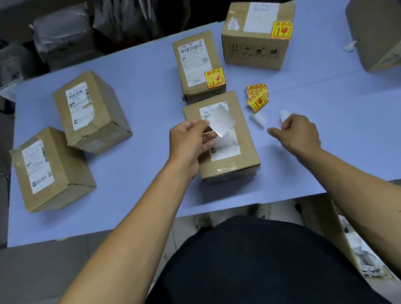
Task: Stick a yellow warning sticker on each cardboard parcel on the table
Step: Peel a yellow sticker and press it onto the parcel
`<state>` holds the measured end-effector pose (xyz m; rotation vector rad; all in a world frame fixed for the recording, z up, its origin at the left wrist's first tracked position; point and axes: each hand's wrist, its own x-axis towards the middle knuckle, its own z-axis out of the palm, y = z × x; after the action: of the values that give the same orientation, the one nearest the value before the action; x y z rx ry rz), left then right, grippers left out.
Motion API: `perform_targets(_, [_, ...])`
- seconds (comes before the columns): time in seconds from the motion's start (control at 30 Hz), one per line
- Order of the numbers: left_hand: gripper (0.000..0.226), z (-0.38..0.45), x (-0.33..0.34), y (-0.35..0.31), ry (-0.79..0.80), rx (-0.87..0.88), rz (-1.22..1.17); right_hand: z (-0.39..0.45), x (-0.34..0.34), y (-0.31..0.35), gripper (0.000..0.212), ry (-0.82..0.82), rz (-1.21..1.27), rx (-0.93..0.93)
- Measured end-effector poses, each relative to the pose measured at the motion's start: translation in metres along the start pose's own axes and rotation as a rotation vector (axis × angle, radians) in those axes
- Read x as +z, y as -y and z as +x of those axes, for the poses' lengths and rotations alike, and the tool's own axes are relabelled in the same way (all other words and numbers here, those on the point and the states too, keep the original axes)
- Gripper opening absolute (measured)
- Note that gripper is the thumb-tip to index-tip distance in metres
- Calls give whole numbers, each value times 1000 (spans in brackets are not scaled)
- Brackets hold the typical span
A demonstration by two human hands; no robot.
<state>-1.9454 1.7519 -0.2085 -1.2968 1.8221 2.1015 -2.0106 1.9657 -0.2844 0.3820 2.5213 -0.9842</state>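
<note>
The left hand has its grip closed in a pinch on a sticker seen from its pale, shiny back, thumb and fingers curled round one edge. It holds the sticker just above the near parcel, over that parcel's white shipping label. The right hand hovers low over the bench, to the right of that parcel, fingers loosely curled; whether its grip holds the white backing scrap showing at its fingertips I cannot tell. Another white scrap lies between the two hands, and just beyond the right hand sits a small stack of yellow stickers. Further beyond the left hand stand two parcels already stickered: a middle parcel with its yellow sticker and a far parcel with its own. Well to the left of the left hand are two parcels with no yellow sticker showing, one nearer, one further. A large box fills the bench's right end.
</note>
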Motion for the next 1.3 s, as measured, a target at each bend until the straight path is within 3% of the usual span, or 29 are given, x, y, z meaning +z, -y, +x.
perform_targets(0.17, [8, 2, -2, -8, 122, -209, -157, -12, 4, 28, 9, 75, 245, -211])
perform_targets(0.3, [9, -1, -5, -15, 307, -438, -239, -28, 4, 65, 35, 467, 543, -362])
perform_targets(0.4, [12, 0, -10, -12, 343, -489, -241, -34, 4, 78, 35, 563, 609, -384])
perform_targets(0.6, [16, -2, -15, -8, 423, -473, -319, -37, 4, 82, 17, 644, 789, -258])
perform_targets(0.77, [34, -7, -15, 1, 447, -457, -432, -39, 0, 91, 22, 615, 1044, -89])
perform_targets(0.87, [30, -2, -16, 5, 316, -335, -285, -38, -5, 93, 21, 530, 812, -95])
perform_targets(0.97, [27, 1, -17, 3, 279, -143, -63, -38, -7, 88, 16, 553, 547, -100])
perform_targets(1.1, [6, -2, -17, 0, 346, -52, 175, -40, -13, 80, 12, 611, 461, -78])
perform_targets(1.2, [7, -2, -13, 3, 320, -25, 278, -42, -15, 73, 6, 560, 359, -85])
perform_targets(1.3, [9, -4, -6, 9, 310, -21, 325, -46, -11, 65, 16, 478, 331, -60])
